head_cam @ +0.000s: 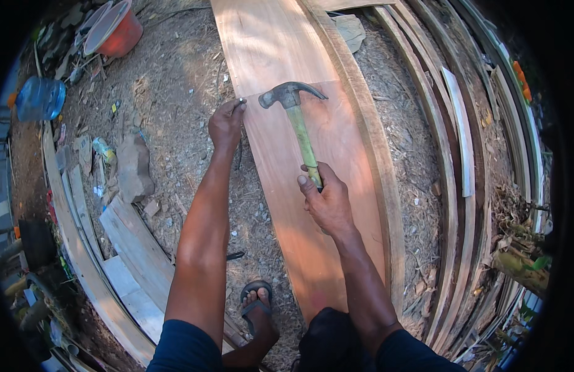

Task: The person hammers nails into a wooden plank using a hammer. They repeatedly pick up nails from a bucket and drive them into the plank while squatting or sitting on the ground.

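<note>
My right hand [327, 197] grips the green handle of a claw hammer [294, 100], whose head is over the wooden panel [287, 162]. At the panel's left edge, beside a seam that crosses it, my left hand [228, 121] pinches a small object, likely a nail [241, 100], between thumb and finger; its bright tip shows. The hammer's striking face points left toward that hand, apart from it. Along the panel's right side runs a long wooden beam [375, 139].
Long boards [447, 186] lie on the ground at right. Nearer the left are a rock [134, 167], weathered planks [138, 237], a blue plastic water jug [41, 98] and a red basin [122, 35]. My sandalled foot [258, 302] stands left of the panel.
</note>
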The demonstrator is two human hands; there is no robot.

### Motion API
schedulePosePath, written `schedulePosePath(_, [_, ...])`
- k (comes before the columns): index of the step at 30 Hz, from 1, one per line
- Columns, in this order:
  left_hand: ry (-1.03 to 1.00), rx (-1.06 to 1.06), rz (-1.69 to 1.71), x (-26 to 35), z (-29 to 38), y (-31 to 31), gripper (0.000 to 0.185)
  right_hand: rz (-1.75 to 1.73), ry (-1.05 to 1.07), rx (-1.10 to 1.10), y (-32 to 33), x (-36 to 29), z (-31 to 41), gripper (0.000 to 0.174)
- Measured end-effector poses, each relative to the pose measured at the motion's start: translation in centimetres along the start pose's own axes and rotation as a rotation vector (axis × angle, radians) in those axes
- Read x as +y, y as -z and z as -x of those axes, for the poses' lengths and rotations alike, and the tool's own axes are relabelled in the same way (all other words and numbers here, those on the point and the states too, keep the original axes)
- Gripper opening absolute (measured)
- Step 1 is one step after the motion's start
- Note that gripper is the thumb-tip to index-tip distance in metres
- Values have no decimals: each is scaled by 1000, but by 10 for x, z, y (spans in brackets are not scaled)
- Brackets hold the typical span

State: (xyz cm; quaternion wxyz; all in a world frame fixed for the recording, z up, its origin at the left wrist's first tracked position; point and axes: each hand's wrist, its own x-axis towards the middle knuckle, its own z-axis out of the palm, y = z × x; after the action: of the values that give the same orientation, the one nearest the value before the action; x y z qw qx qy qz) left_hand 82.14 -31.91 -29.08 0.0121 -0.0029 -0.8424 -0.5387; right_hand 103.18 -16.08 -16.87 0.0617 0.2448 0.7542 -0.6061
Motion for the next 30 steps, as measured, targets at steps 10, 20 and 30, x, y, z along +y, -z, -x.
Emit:
schedulePosePath(10, [-62, 47, 96, -9, -3, -5, 19, 94, 501, 231, -25, -27, -28, 29])
schedulePosePath(20, [-32, 103, -38, -3, 9, -7, 26, 374, 393, 185, -13, -45, -49, 25])
schedulePosePath(30, [396, 97, -547, 19, 88, -25, 41, 572, 301, 61, -28, -8, -71, 21])
